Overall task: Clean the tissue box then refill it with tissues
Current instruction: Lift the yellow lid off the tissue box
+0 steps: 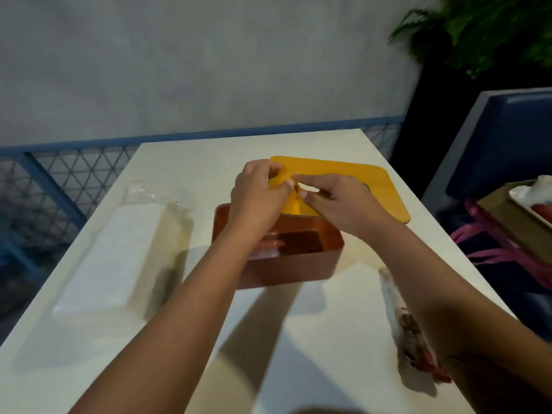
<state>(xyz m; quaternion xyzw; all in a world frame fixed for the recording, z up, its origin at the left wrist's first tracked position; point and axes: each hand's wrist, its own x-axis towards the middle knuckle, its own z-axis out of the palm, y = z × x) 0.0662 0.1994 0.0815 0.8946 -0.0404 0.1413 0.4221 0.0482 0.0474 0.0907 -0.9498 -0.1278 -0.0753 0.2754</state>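
Note:
An open reddish-brown tissue box (301, 267) stands mid-table, its inside dark with something pale at the near left. Behind it lies its yellow wooden lid (358, 177), flat on the table. Above the box's far rim my left hand (257, 198) and my right hand (337, 204) pinch a yellow cloth (294, 204) between them; most of the cloth is hidden by my fingers. A pack of white tissues (110, 264) in clear wrap lies at the table's left side.
A crumpled printed wrapper (409, 324) lies at the right near my right forearm. The white table (313, 339) ends at a blue mesh railing (68, 174) on the left. A blue seat (504, 138) holding bags and a tray is at the right.

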